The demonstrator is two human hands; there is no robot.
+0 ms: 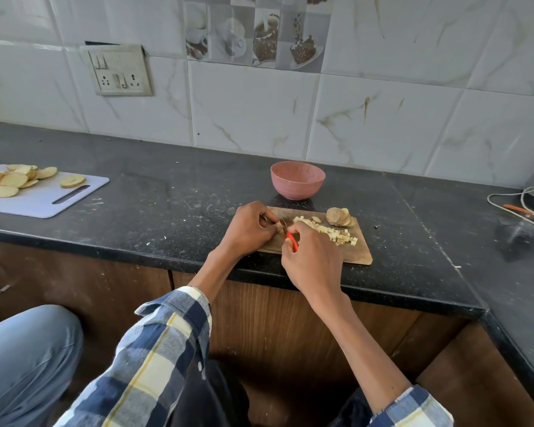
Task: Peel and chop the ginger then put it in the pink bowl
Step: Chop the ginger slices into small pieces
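Pink bowl (297,179) behind board (356,253); chopped ginger (330,232) on board.

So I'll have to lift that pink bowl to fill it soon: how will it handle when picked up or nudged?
The pink bowl looks thin-walled and matte, probably plastic, so likely light and not fragile. It stands upright on a narrow base, so a nudge at the rim might tip or slide it on the smooth black counter. It looks empty, so nothing weighs it down.

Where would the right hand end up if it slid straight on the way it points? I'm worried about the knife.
The right hand points up-left toward the left hand, which holds a ginger piece. It would probably meet those fingers first, though depth is unclear.
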